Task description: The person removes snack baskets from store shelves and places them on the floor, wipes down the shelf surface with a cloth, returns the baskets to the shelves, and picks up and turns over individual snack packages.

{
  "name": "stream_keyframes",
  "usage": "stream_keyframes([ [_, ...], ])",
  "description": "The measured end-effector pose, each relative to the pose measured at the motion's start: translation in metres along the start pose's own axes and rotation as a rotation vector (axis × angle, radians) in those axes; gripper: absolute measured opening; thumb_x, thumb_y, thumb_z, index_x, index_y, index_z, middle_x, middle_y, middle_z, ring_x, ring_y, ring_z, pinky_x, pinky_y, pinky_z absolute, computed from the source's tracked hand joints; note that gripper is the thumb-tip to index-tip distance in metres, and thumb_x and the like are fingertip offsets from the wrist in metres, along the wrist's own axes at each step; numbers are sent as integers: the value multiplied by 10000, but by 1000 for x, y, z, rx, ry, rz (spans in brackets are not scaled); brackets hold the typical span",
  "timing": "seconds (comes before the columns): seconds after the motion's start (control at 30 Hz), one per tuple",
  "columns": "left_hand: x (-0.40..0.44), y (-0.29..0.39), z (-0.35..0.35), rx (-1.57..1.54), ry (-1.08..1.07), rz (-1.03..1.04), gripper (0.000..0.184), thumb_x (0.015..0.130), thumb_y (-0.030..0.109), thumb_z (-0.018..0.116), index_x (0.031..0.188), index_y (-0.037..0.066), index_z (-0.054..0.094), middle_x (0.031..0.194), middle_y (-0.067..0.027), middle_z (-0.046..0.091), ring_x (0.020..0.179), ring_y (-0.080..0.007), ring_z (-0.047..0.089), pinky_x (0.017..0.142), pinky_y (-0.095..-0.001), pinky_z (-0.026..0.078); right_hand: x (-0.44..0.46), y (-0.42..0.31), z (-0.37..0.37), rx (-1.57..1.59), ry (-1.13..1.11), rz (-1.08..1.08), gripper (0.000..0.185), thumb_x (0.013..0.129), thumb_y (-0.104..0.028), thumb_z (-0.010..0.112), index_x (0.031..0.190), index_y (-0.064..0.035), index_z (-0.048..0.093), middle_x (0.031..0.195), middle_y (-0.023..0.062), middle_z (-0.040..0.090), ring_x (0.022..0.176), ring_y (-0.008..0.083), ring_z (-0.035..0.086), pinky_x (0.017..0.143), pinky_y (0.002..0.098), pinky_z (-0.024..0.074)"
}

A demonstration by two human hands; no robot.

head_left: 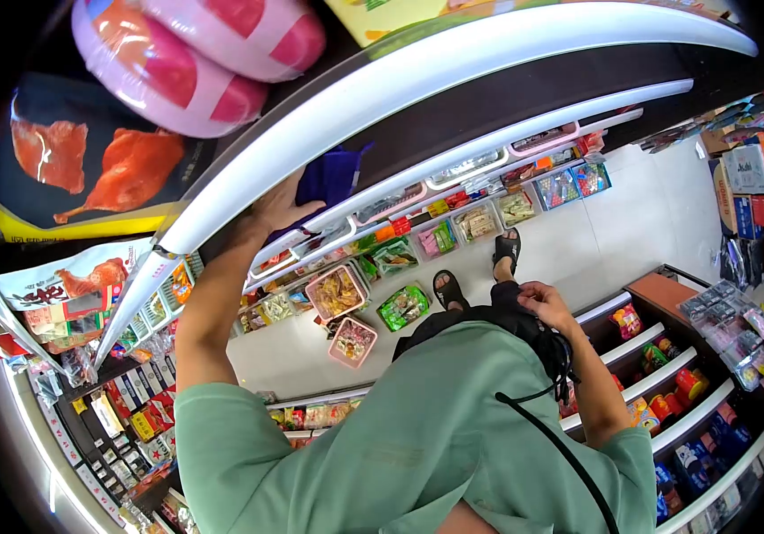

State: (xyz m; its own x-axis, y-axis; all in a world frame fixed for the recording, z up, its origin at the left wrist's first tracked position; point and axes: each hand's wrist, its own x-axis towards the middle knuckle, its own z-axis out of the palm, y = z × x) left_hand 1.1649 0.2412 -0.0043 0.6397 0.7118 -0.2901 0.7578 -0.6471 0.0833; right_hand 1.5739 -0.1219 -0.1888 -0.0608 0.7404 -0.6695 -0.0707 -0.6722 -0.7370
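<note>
My left hand (284,206) reaches onto a dark shelf under a curved white shelf edge (382,84). Its fingers are apart, and they lie against a dark blue-purple packet or cloth (330,175); whether they grip it is hard to tell. My right hand (544,303) hangs by my waist near a black bag (537,336) with cords, its fingers curled together. What that hand holds, if anything, is too small to make out.
Pink baskets (337,292) of packets and a green snack bag (403,307) stand on the pale floor (631,231) near my sandalled feet. Stocked shelves (693,414) curve round at right. Large food packs (97,160) fill the upper left.
</note>
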Motion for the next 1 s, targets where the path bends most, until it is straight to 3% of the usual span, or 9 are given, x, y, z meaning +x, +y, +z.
stream_keyframes([
  [0.1, 24, 26, -6, -21, -34, 2, 991, 686, 430, 697, 1443, 113, 142, 1476, -238, 31, 1349, -433, 83, 1091, -516, 114, 10, -3, -8, -59, -27, 51, 346, 794, -119, 655, 1106, -2, 564, 858, 44, 626, 760, 102, 553, 698, 242, 455],
  [0.27, 129, 120, -16, -82, 228, 302, 931, 738, 578, 601, 1434, 120, 186, 1458, -262, 105, 1328, -447, 166, 1071, -539, 180, 12, -24, -32, -52, 80, -59, 362, 790, -112, 654, 1120, -3, 555, 907, 58, 636, 770, 115, 565, 731, 261, 461],
  [0.4, 214, 210, -30, -291, 259, 145, 973, 717, 710, 517, 1430, 128, 201, 1417, -284, 224, 1288, -442, 275, 1054, -498, 268, 14, -33, -36, -87, 146, -86, 364, 794, -111, 652, 1129, -11, 550, 919, 65, 632, 794, 128, 573, 735, 282, 471],
  [0.5, 245, 205, -25, -436, 178, 204, 899, 765, 714, 441, 1428, 149, 220, 1431, -239, 240, 1325, -354, 259, 1087, -426, 229, 2, -53, -21, -169, 128, -117, 367, 797, -112, 651, 1133, -9, 545, 922, 66, 627, 792, 128, 571, 733, 286, 472],
  [0.63, 193, 149, -40, -611, 82, 143, 810, 825, 657, 401, 1431, 154, 214, 1452, -199, 224, 1349, -339, 202, 1106, -409, 163, -4, -48, -10, -121, 92, -106, 350, 807, -95, 635, 1138, -29, 543, 946, 52, 624, 819, 111, 558, 745, 263, 456],
  [0.73, 147, 79, -9, -391, 127, 120, 792, 832, 581, 474, 1438, 157, 191, 1469, -187, 189, 1361, -338, 167, 1107, -425, 135, 2, -17, -10, -140, 57, -55, 356, 801, -97, 642, 1136, -25, 546, 933, 54, 620, 806, 110, 554, 741, 263, 462],
  [0.87, 70, 63, -3, -35, 187, 120, 940, 747, 468, 641, 1451, 150, 104, 1493, -188, 59, 1326, -450, 163, 1075, -536, 128, -1, -19, -12, -142, 22, -26, 370, 794, -101, 651, 1138, -14, 545, 922, 53, 614, 804, 110, 554, 729, 258, 466],
  [0.9, 69, 64, 3, -63, 107, 38, 983, 728, 510, 638, 1451, 142, 83, 1489, -210, 13, 1294, -519, 160, 1048, -596, 120, 3, -15, -15, -133, 23, -24, 373, 793, -102, 652, 1137, -8, 544, 919, 54, 612, 800, 111, 556, 724, 256, 468],
  [1.0, 85, 94, -3, -49, 113, -59, 988, 726, 539, 625, 1451, 153, 76, 1480, -237, 10, 1264, -565, 172, 1023, -632, 131, 19, 3, -28, -112, 56, -58, 365, 775, -145, 671, 1096, -7, 566, 886, 62, 627, 759, 118, 561, 702, 268, 469],
])
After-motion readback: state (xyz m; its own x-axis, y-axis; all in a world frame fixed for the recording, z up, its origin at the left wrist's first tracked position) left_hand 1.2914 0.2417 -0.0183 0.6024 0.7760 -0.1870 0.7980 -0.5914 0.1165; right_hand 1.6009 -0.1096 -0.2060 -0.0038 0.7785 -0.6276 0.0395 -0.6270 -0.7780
